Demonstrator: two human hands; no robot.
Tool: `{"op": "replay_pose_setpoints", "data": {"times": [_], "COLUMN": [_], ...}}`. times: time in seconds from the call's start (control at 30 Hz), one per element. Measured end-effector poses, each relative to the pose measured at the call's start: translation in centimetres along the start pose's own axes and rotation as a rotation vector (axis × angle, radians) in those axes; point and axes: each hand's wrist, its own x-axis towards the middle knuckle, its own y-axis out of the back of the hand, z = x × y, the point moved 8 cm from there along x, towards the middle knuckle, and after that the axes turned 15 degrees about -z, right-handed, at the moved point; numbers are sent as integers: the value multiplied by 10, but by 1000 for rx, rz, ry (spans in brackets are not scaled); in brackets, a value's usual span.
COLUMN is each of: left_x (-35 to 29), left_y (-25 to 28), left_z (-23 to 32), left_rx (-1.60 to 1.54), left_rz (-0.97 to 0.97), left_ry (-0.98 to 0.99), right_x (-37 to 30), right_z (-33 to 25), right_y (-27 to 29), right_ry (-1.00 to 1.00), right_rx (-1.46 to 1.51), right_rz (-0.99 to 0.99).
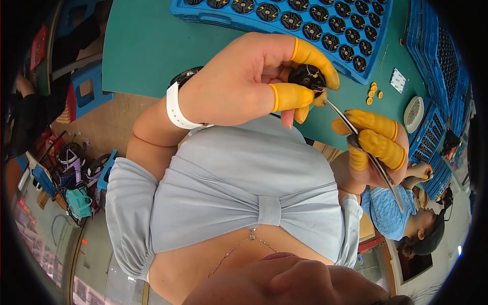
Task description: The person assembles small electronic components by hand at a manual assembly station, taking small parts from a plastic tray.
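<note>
Left hand point(244, 84) fingers pinch a small black round part point(307, 77); right hand point(373, 145) grips tweezers point(356, 140) at it, best steadied, above the green surface point(147, 46).

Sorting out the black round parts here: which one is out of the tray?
The black round part pinched in the left hand, with the right hand's tweezers at it. The others sit in the blue tray.

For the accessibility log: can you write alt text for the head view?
The left hand, in yellow finger cots, holds a small round black part while the right hand works metal tweezers at it, above a green table carrying a blue tray of similar parts.
</note>
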Motion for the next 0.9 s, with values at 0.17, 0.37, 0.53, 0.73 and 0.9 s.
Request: {"op": "replay_pose_setpoints", "data": {"times": [0.17, 0.37, 0.53, 0.73, 0.9], "left_x": [-1, -2, -3, -3, -3], "left_y": [0, 2, 3, 2, 4], "left_z": [1, -2, 1, -1, -1], "left_rx": [-6, -18, -25, -94, -83], "left_rz": [11, 57, 117, 75, 83], "left_ry": [-22, -16, -20, -26, -49], "right_x": [0, 3, 6, 2, 4], "right_z": [-2, -14, -16, -10, -11], "right_y": [-9, -20, -21, -15, -16], "right_ry": [-61, -59, -53, -14, 31], "right_rx": [-157, -378, -421, -320, -311], "right_rz": [-220, -141, -168, -167, -203]}}
